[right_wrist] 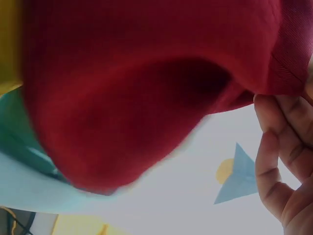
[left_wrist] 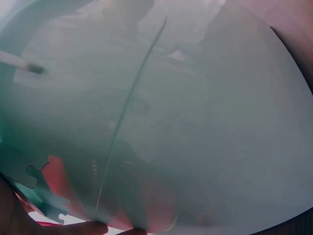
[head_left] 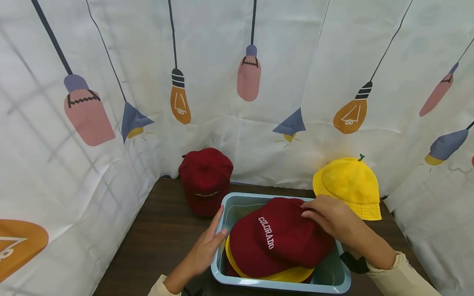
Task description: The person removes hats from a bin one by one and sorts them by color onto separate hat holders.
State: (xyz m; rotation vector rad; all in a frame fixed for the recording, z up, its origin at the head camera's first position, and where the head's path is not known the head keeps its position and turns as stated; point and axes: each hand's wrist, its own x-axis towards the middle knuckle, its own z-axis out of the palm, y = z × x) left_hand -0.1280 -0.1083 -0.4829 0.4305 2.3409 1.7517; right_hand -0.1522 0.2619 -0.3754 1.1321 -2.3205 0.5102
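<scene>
A dark red baseball cap [head_left: 281,238] with COLORADO lettering lies tilted in a light blue plastic basin [head_left: 285,286]. Its far right edge is pinched between the thumb and fingers of my right hand [head_left: 331,218]; the right wrist view shows the cap's cloth [right_wrist: 132,122] at the fingertips. Beneath it a yellow brim [head_left: 289,274] shows, with some dark red cloth lower down, mostly hidden. My left hand [head_left: 203,248] touches the basin's left side, fingers extended along the outside and thumb at the rim. The basin wall [left_wrist: 195,122] fills the left wrist view.
Another dark red COLORADO cap [head_left: 206,181] sits behind the basin on the left. At the back right is a yellow bucket hat [head_left: 349,187] with a green sprout on top. Both are on a dark wooden table [head_left: 148,246], enclosed by white printed cloth [head_left: 222,139].
</scene>
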